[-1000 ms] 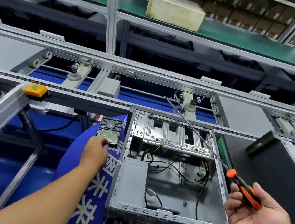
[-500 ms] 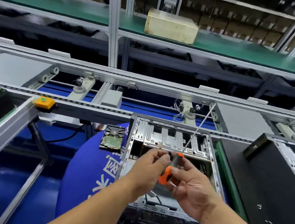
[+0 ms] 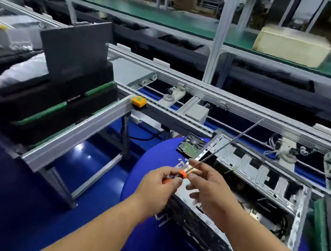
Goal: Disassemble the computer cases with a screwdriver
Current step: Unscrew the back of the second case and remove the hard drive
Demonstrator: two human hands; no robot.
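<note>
Grey sheet metal forms the open computer case (image 3: 259, 185) at the right centre of the frame, lying on its side on a blue cloth (image 3: 155, 152) with its side panel off; inside it show a ribbed drive cage and loose black cables (image 3: 279, 227) toward the lower right. Just beyond its upper left corner a bare hard drive (image 3: 192, 145) lies flat on the cloth, close to the case but apart from it. At the left, a black bin (image 3: 39, 102) with green trim carries a white bag and an upright dark panel. An aluminium conveyor rail (image 3: 209, 93) crosses behind, with an orange button box (image 3: 139, 100) at its corner and a pale foam block (image 3: 291, 45) on the green shelf at upper right. At centre, over the near left edge of the case, the left hand (image 3: 158, 190) curls round the orange handle of the screwdriver (image 3: 182, 174), whose long thin shaft slants toward the upper right. The right hand (image 3: 210, 190) pinches the shaft just above the handle, other fingers loosely spread.
</note>
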